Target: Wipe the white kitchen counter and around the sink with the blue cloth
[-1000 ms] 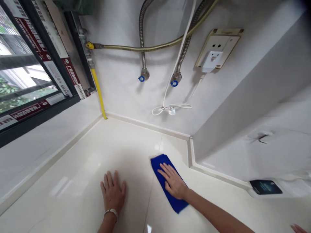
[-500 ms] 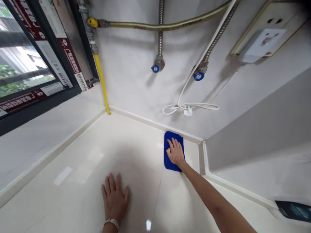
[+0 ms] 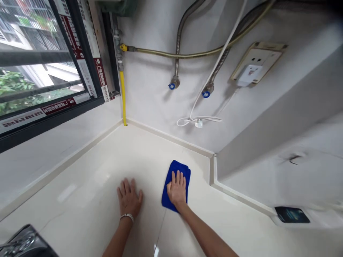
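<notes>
A blue cloth [image 3: 166,194] lies spread on the glossy cream countertop [image 3: 107,153]. My right hand [image 3: 177,188] presses down on top of it, fingers stretched out and lying flat; its thumb is partly tucked in. To the left, my left hand [image 3: 129,200] rests palm down on the bare counter with its fingers spread and nothing in it. A bracelet circles the left wrist.
A raised edging [image 3: 171,137] follows the walls. Above hang a coiled white cable [image 3: 198,119], blue-handled valves [image 3: 173,84], a yellow pipe [image 3: 123,98] and a wall socket [image 3: 258,59]. A dark-screened device [image 3: 291,215] sits right; a dark metallic object [image 3: 26,242] enters lower left.
My right hand has drawn the blue cloth away from the back edging, toward me and to the left. My left hand stays flat on the counter. The camera view has shifted.
</notes>
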Tool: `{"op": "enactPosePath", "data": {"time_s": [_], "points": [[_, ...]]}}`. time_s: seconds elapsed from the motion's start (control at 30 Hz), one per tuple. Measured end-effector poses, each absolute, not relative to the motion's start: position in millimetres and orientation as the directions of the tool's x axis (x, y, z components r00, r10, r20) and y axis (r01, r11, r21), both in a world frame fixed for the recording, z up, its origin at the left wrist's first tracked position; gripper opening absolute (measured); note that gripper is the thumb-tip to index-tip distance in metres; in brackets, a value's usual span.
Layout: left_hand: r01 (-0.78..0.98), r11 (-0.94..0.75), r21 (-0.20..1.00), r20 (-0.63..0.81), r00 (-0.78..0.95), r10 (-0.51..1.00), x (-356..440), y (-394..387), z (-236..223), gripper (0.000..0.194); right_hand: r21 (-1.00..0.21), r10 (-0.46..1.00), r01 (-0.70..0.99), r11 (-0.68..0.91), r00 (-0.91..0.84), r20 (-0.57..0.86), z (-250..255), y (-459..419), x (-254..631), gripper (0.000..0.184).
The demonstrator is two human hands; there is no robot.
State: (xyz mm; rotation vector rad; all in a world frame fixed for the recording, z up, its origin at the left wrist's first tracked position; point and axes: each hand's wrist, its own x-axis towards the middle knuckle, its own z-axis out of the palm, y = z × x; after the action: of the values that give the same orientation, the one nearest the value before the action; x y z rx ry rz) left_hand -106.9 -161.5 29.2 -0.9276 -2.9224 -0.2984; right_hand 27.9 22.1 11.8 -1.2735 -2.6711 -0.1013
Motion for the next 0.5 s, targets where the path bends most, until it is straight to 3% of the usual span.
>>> {"op": "enactPosePath", "data": {"time_s": [0.17, 0.33, 0.43, 0.5], "points": [[0.571, 0.814, 0.103, 0.185, -0.815, 0.549, -107.3, -160.4, 30.7, 0.064, -0.195, 0.74, 0.714, 0.673, -0.654, 0.158, 9.3, -36.0, 41.8, 0.065], [0.581, 0.812, 0.057, 0.233, -0.798, 0.555, -113.0, -161.7, 23.0, 0.062, -0.632, 0.708, 0.455, 0.627, -0.672, 0.218, 14.2, -30.3, 71.7, 0.056], [0.596, 0.799, 0.076, 0.229, -0.791, 0.568, -121.3, -164.9, 16.1, 0.063, -0.712, 0.743, 0.39, 0.584, -0.61, 0.276, 14.6, -26.8, 129.0, 0.051], [0.586, 0.804, 0.106, 0.185, -0.806, 0.563, -127.1, -165.4, 15.1, 0.065, -0.721, 0.73, 0.308, 0.62, -0.564, 0.386, 8.4, -33.6, 184.6, 0.045]]}}
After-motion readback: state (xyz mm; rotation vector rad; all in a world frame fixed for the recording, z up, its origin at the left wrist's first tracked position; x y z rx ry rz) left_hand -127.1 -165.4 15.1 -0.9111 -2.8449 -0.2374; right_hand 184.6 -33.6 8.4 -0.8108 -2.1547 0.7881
